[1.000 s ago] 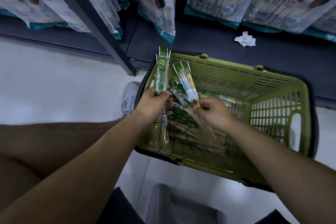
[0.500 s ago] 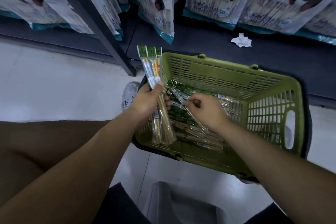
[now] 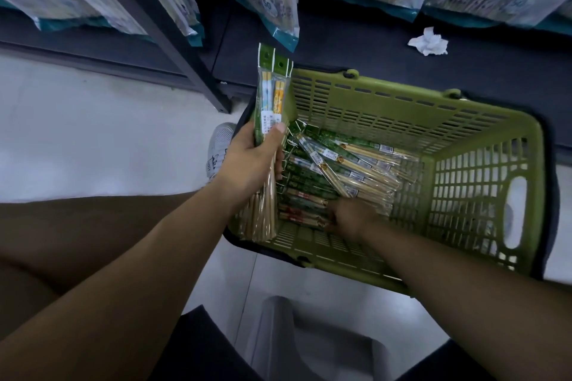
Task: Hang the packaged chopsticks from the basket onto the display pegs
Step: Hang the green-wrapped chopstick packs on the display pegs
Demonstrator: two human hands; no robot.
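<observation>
Picking packs from the basket (image 3: 402,108)
Left hand (image 3: 250,161) grips a bunch of packs (image 3: 270,93) at its left edge. Right hand (image 3: 349,219) is low inside; its grip is too dark to tell.

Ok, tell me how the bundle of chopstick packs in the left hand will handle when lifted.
Probably stiff along its length: the bundle of chopstick packs stands upright above the left hand without drooping. Likely slippery: its glossy clear wrappers fan apart below the grip, so packs may slide. Likely light, since one hand holds several.
</observation>
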